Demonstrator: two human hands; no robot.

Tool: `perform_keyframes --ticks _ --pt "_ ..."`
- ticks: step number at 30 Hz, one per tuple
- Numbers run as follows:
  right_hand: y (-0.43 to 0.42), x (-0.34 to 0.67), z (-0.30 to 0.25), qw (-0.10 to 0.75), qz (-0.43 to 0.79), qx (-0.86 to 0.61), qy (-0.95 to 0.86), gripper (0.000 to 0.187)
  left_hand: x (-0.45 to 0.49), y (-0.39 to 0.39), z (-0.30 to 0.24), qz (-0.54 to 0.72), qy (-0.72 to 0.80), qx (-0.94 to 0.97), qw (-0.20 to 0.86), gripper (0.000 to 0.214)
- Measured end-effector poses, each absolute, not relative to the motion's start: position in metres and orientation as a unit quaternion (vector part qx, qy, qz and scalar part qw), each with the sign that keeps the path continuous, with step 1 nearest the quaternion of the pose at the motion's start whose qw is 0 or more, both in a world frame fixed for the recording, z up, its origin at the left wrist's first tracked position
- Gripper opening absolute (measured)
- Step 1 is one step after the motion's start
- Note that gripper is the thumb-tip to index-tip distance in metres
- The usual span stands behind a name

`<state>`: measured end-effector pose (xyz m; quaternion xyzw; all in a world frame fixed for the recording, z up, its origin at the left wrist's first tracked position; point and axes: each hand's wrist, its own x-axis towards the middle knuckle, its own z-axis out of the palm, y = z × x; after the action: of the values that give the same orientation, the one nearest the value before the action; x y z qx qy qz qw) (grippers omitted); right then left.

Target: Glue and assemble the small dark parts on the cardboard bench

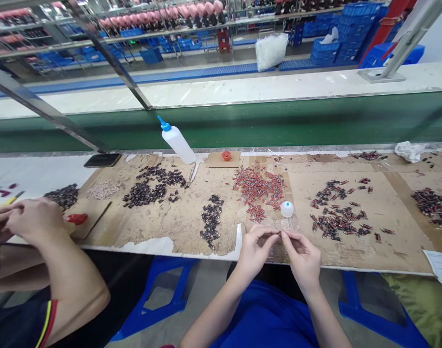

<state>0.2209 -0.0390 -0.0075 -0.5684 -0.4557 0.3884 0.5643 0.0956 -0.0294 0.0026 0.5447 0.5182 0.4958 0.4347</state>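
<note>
My left hand and my right hand meet over the front edge of the cardboard-covered table. Both are closed in a pinch on a small dark part, mostly hidden by the fingertips. Just beyond them stands a small round white bottle with a blue tip. A heap of small red-and-silver parts lies behind my hands. Left of them is a pile of small black shiny parts. To the right, black-and-red pieces are scattered over the cardboard.
A white squeeze bottle leans at the back, near a red cup. A co-worker's hands are at the left, by more black parts and a phone. Blue stools stand below. A metal post rises behind.
</note>
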Motion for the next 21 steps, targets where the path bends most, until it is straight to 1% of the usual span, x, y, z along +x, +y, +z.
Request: perform_keyframes --ticks 3,7,14,21 --pt "-0.039 0.223 -0.009 0.568 0.35 -0.556 -0.495 0.021 0.095 -0.029 0.005 0.493 0.516 0.522 0.468 0.011" --pt "-0.039 0.226 -0.011 0.566 0.316 -0.537 -0.539 0.014 0.096 -0.03 0.008 0.491 0.524 0.511 0.473 0.01" --pt "-0.038 0.233 -0.008 0.526 0.313 -0.525 -0.591 0.012 0.096 -0.03 0.006 0.486 0.536 0.506 0.469 0.009" --pt "-0.036 0.233 -0.005 0.54 0.283 -0.519 -0.599 0.01 0.094 -0.03 0.01 0.484 0.507 0.522 0.486 0.014"
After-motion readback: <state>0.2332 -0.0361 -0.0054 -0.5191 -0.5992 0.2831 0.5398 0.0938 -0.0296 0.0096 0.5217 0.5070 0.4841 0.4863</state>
